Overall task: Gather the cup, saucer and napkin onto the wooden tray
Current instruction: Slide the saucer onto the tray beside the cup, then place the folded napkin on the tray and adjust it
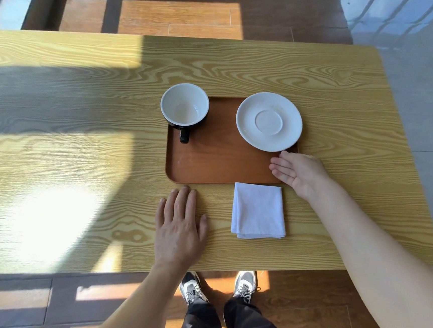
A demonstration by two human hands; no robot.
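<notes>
A brown wooden tray [218,163] lies in the middle of the table. A cup [185,108], black outside and white inside, stands upright on its far left corner, handle toward me. A white saucer [268,121] rests on the tray's far right part, its rim reaching the right edge. A folded white napkin [258,210] lies on the table just in front of the tray's near right edge. My left hand [180,224] lies flat on the table, fingertips at the tray's near edge. My right hand [298,172] is open, palm facing left, at the tray's near right corner, holding nothing.
The light wooden table [78,149] has its near edge just in front of my hands and its right edge beyond the saucer. Bright sun patches fall on its left half. Below the edge I see my legs and shoes [218,286] on a wooden floor.
</notes>
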